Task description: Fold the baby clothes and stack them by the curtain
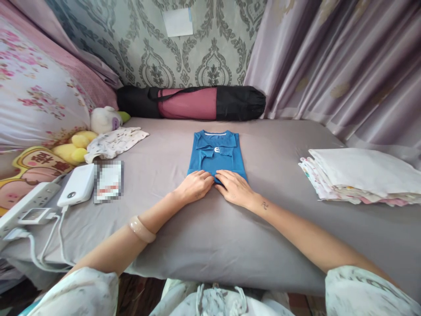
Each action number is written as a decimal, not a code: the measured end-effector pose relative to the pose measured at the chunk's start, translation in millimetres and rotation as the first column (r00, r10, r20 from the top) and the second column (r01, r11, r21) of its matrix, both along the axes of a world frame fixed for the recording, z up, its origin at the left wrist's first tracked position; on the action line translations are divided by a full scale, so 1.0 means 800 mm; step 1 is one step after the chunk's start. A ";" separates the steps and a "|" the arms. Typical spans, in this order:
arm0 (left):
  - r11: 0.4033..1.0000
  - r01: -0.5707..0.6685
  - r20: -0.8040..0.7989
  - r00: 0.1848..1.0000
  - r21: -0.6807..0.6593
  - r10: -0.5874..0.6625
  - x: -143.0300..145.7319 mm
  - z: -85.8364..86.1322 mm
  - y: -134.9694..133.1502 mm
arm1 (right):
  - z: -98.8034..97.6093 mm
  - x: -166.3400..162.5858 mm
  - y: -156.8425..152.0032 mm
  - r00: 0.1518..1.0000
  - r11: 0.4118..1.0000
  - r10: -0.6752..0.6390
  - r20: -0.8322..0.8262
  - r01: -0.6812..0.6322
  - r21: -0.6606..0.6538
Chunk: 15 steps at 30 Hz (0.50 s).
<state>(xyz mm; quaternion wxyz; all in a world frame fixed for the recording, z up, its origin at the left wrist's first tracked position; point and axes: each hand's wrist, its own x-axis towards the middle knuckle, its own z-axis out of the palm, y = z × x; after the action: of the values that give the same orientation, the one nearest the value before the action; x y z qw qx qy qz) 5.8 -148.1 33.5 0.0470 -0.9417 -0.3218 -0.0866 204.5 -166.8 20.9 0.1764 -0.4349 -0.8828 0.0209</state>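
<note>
A blue shirt [215, 153], folded into a narrow rectangle with its collar at the far end, lies in the middle of the grey bed sheet [204, 228]. My left hand [194, 186] and my right hand [234, 188] rest side by side on the shirt's near edge. Their fingers curl over the hem and meet at the middle. The fingertips are partly tucked under, so I cannot see whether they pinch the fabric or only press it.
A stack of folded pale cloths [358, 177] sits at the right. A patterned white garment [115, 142], plush toys [98, 125], a white power bank [77, 184] and a power strip with cables [26, 206] lie at the left. A rolled mat bag [190, 103] lies against the wall.
</note>
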 end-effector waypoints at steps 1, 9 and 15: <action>1.000 -0.023 0.013 1.000 -0.004 0.023 0.001 0.000 0.001 | 0.000 0.004 0.002 1.000 1.000 -0.002 0.005 0.002 0.014; 1.000 0.018 0.023 1.000 0.013 -0.018 -0.026 -0.006 0.003 | -0.007 0.053 0.008 0.994 0.995 -0.081 0.078 0.077 0.058; 0.997 -0.068 0.055 0.996 -0.039 0.070 -0.062 -0.016 0.011 | -0.007 0.072 0.010 0.994 0.997 -0.075 0.077 0.074 0.016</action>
<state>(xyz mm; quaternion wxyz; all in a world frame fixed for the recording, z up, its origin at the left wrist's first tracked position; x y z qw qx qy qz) -43.7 -139.3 21.0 0.0235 -0.9278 -0.3570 -0.1054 262.2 -158.7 15.4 0.1455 -0.4668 -0.8723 -0.0085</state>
